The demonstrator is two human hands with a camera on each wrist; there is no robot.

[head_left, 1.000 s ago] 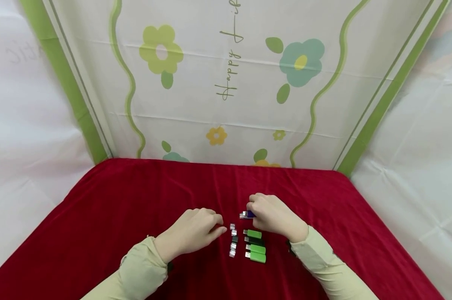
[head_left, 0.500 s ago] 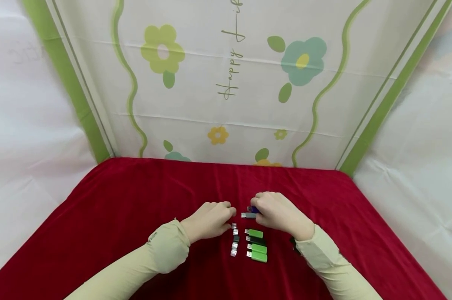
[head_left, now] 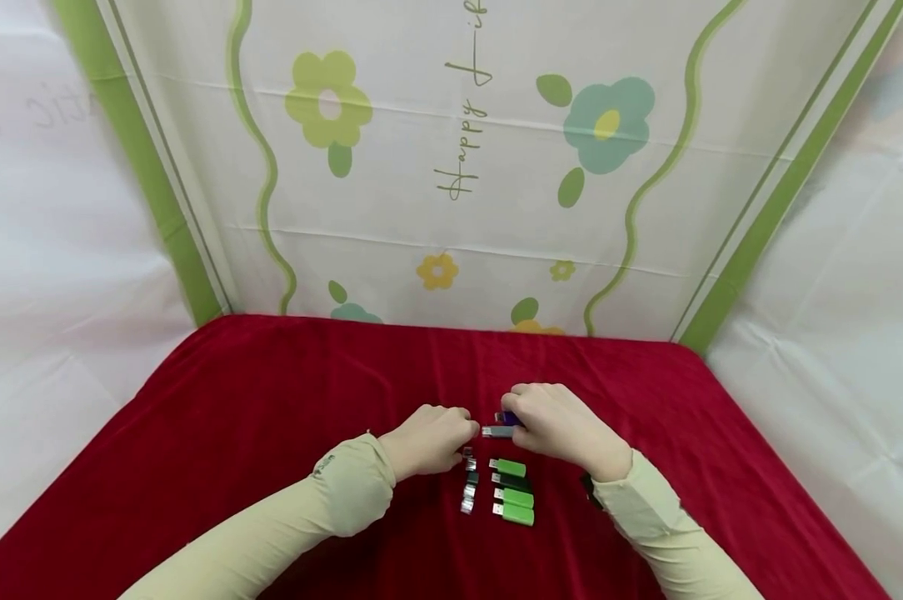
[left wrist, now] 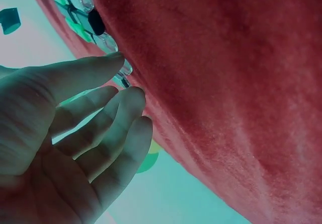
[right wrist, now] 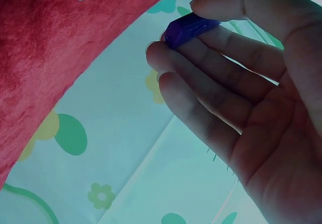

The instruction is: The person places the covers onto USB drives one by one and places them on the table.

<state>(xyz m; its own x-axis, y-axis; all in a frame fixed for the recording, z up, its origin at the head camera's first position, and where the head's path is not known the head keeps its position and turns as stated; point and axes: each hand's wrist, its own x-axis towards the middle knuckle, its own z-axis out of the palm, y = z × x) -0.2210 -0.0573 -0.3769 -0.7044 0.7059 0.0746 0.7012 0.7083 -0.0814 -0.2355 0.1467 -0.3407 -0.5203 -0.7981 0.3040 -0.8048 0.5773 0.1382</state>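
Observation:
My right hand (head_left: pixel 558 423) pinches a purple USB flash drive (right wrist: pixel 187 29) between thumb and fingers; its metal plug points left in the head view. A grey USB flash drive (head_left: pixel 498 432) lies on the cloth just below these fingers. My left hand (head_left: pixel 431 440) is at the far end of a column of small caps, thumb and fingers parted. In the left wrist view, a clear cap (left wrist: pixel 128 68) shows between its thumb tip and fingertips. Further caps, clear ones (head_left: pixel 469 492) and a dark one (head_left: pixel 471 478), continue the column toward me.
Right of the caps lie green USB flash drives (head_left: pixel 515 498) and a black one (head_left: pixel 511 482), plugs facing left. Red velvet cloth (head_left: pixel 331 375) covers the table. A white flower-print curtain (head_left: pixel 391 208) rises behind it, with white side walls.
My left hand has moved right and away from me to the far end of the cap column. My right hand has shifted slightly right with the purple drive, uncovering more of the grey one.

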